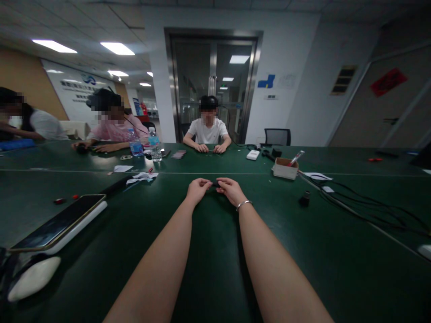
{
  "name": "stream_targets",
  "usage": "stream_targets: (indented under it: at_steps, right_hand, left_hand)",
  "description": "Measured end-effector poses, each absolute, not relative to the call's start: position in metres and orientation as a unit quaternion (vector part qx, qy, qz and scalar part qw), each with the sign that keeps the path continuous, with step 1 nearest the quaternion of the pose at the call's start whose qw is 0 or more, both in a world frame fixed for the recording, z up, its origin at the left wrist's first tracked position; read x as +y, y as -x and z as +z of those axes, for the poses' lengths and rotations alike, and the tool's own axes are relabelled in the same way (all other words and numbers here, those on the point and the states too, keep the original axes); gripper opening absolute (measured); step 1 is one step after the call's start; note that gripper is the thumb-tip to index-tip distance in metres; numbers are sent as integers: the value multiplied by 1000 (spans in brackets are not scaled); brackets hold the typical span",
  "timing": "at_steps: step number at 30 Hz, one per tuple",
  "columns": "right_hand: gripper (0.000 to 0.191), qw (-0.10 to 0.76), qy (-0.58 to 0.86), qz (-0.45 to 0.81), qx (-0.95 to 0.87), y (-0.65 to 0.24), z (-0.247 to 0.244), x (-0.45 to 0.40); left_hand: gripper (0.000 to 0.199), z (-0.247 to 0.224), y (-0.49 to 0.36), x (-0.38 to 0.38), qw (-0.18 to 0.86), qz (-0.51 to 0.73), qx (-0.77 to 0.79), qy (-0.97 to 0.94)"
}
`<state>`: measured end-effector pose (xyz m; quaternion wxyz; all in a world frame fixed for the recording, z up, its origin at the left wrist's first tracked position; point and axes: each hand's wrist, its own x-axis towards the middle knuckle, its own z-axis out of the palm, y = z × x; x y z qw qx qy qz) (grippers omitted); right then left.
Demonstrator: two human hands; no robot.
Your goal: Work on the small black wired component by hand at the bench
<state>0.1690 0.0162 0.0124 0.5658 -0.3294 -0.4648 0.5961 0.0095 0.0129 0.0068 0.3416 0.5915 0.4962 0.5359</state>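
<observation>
The wearer's two hands point(198, 190) point(231, 190) hold one small dark piece point(215, 184). Three other people point(209, 132) point(116, 130) point(47, 125), two plastic bottles point(136, 147) point(155, 148), one silver bracelet point(244, 205), one open box point(284, 172) and one red poster point(389, 82) are in view.

Green table point(208, 233): phone point(60, 224), bottles (two) point(155, 146), box point(285, 169).

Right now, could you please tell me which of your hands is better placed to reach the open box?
Probably the right hand: the box stands on that side, while the left hand is farther off. Both hands seem to hold the small dark object, though.
</observation>
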Motion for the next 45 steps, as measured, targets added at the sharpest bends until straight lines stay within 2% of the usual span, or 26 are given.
stream_targets:
  at_steps: [16, 30, 34, 38, 42, 45]
  right_hand:
    - [18, 551, 313, 621, -461, -171, 18, 10]
    - [17, 522, 296, 637, -484, -175, 19, 7]
    - [15, 528, 323, 617, -486, -173, 19, 8]
    - [15, 533, 340, 607, -482, -173, 19, 8]
    - [18, 532, 350, 603, -480, -173, 21, 8]
    - [17, 529, 356, 604, -477, -172, 22, 9]
  left_hand:
    - [50, 11, -7, 9, 287, 480, 568, -605]
    - [56, 18, -9, 3, 219, 411, 613, -638]
    - [51, 17, -11, 2, 215, 409, 593, -659]
    - [38, 13, -11, 4, 218, 426, 573, -665]
    - [20, 6, -11, 11, 257, 479, 524, -656]
    - [14, 4, -11, 14, 292, 515, 486, -643]
